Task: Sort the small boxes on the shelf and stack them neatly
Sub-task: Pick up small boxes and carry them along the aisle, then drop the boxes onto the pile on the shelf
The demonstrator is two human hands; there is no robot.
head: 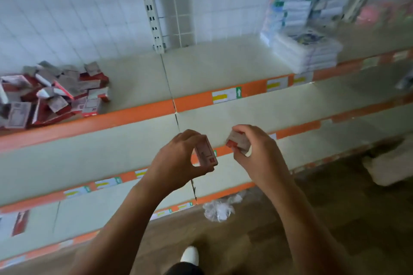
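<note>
A loose heap of small red-and-white boxes point(51, 94) lies at the left of the top shelf point(201, 69). My left hand point(178, 158) grips one small red-and-white box point(206, 153) between thumb and fingers, held in front of the lower shelves. My right hand point(257, 152) curls round another small box point(238, 143) just to the right of it. The two boxes are a short gap apart. Both hands hang well below and to the right of the heap.
Stacked white and blue packs point(306, 51) stand at the right of the top shelf. Orange shelf edges point(134, 116) carry price labels. A crumpled plastic wrapper point(220, 207) lies on the floor. A red-and-white box point(15, 222) sits on a lower shelf at far left.
</note>
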